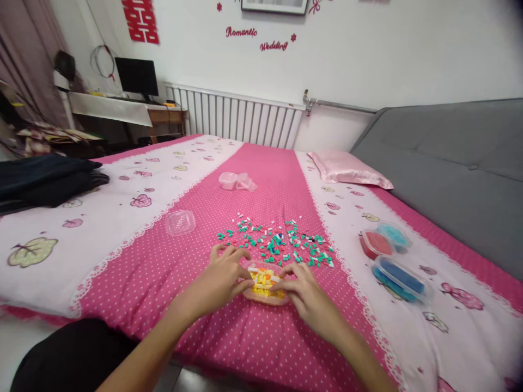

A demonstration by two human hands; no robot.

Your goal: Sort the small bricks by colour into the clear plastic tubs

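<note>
Head view: the container lies, long axis crosswise, between our half-curled left hand and right hand, at its ends; whether either grips, we cannot tell.

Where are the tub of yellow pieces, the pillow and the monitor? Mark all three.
Tub (pixel 265 299): head view, on its front wall.
Pillow (pixel 347 167): head view, on its upper face.
Monitor (pixel 137 79): head view, on its dark screen.
</note>
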